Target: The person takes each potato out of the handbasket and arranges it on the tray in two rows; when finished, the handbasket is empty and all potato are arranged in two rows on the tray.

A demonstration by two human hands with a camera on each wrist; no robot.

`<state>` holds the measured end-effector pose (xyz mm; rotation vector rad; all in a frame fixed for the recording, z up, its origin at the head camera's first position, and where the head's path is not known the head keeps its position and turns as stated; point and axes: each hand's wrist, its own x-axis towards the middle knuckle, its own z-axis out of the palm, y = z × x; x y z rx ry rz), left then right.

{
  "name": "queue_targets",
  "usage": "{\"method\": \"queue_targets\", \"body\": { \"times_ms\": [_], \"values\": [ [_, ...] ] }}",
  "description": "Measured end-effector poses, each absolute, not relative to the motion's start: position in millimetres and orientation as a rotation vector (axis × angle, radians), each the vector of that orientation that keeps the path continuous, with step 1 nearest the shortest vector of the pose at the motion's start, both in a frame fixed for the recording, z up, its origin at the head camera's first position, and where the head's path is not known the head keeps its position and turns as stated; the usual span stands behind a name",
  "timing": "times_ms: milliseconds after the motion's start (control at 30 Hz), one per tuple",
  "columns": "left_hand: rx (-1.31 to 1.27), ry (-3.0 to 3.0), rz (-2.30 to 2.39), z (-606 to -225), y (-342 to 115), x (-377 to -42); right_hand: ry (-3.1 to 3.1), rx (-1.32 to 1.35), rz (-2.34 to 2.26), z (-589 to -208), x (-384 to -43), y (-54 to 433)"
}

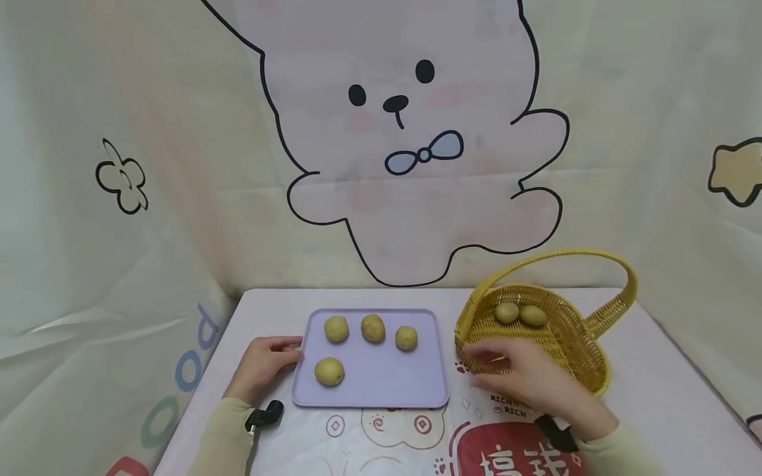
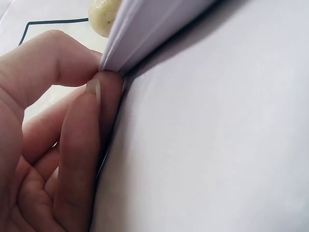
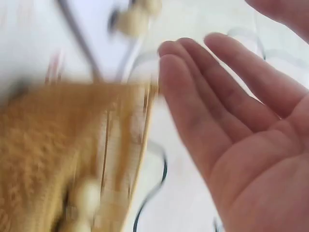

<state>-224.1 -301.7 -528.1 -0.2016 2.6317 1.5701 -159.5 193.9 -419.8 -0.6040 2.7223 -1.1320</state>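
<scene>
The person's left hand has its fingers bent, pinching the left rim of the flat rectangular lavender tray, which lies on the white printed tabletop; four round yellowish potatoes sit on it, three along the back, one front left; the right hand, fingers extended, thumb apart, holding nothing, is at the near-left rim of the yellow woven handled basket, where two smaller oval potatoes lie; whether it touches the rim, I cannot tell.

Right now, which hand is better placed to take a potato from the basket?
The right hand, probably: open, empty and by the basket, while the left hand holds the edge of the tray.
</scene>
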Motion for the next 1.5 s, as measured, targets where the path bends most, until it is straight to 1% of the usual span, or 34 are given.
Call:
{"method": "queue_targets", "body": {
  "times_ms": [100,233,367,467,733,933,1200,1500],
  "values": [
    [-0.203,2.647,1.564,-529,-303,-225,2.800,-0.473,-1.106,-413,-175,228],
    [-0.210,2.634,1.571,-530,-302,-224,2.883,-0.338,-1.038,-419,-202,266],
    [-0.226,2.603,1.606,-530,-302,-224,2.947,-0.234,-0.933,-432,-229,293],
    [-0.229,2.618,1.602,-530,-302,-225,2.966,-0.184,-0.890,-440,-244,304],
    [-0.232,2.616,1.599,-532,-302,-227,2.981,-0.091,-0.810,-454,-259,312],
    [-0.247,2.616,1.602,-530,-302,-225,2.972,-0.096,-0.742,-461,-269,313],
    [-0.238,2.623,1.608,-528,-298,-223,2.967,-0.127,-0.738,-466,-275,313],
    [-0.259,2.625,1.602,-527,-297,-223,2.976,-0.093,-0.781,-468,-279,312]
  ]
}}
